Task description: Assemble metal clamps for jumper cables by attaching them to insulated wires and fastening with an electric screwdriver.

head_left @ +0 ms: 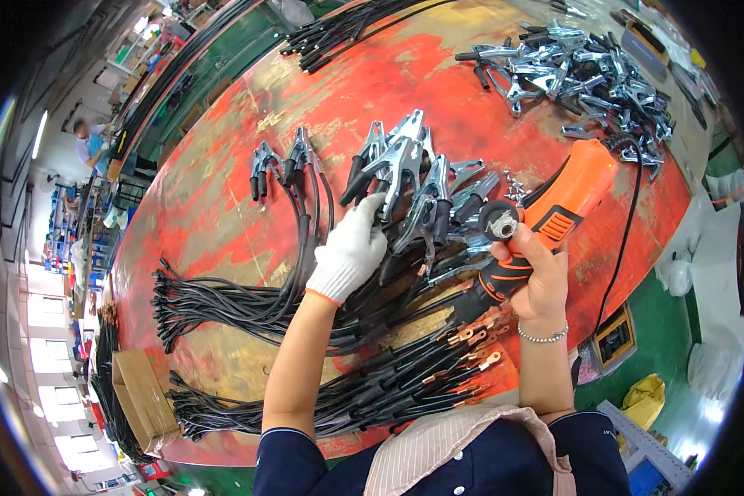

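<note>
My left hand (pixel 351 246) wears a white knit glove and rests its fingers on a heap of metal clamps with black grips (pixel 405 178) in the middle of the red worktable (pixel 223 207). My bare right hand (pixel 541 277) grips an orange and black corded power screwdriver (pixel 554 207), its chuck pointing toward the clamps. Black cables with copper ring terminals (pixel 463 347) lie just in front of my body, under both forearms. A few small screws (pixel 517 186) lie beside the tool's head.
A second heap of bare metal clamps (pixel 583 74) lies at the far right. Cable bundles lie at the left (pixel 215 302) and the far edge (pixel 331 37). Two finished clamp cables (pixel 281 165) lie left of centre. A cardboard box (pixel 145 397) sits at the near left edge.
</note>
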The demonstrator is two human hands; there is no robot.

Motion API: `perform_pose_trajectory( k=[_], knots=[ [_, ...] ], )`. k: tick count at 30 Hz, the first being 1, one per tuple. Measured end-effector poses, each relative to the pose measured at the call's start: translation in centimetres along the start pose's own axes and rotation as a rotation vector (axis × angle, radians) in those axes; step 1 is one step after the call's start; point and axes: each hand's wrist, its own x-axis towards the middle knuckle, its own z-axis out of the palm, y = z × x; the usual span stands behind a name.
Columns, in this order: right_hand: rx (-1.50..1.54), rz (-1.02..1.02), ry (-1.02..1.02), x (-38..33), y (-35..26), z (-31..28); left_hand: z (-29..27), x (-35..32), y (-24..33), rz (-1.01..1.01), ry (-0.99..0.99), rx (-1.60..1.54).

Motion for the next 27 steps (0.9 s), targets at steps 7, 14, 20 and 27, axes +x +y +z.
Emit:
perform_pose_trajectory(
  k=[7, 14, 20, 27],
  knots=[
    [0.033, -0.05, -0.009, 0.3, -0.4, 0.0, 0.3, 1.1, 1.8, -0.216, -0.068, -0.137],
    [-0.013, -0.005, 0.015, -0.8, -0.5, 0.6, -1.6, -0.9, 2.1, -0.211, 0.103, -0.718],
    [-0.206, 0.038, -0.208, -2.6, 1.9, 3.3, -4.9, -10.5, 6.4, -0.296, 0.043, -1.454],
    [-0.389, 0.079, -0.424, -3.6, 6.1, 6.4, -5.6, -14.1, 5.3, -0.26, 0.061, -1.652]
  ],
)
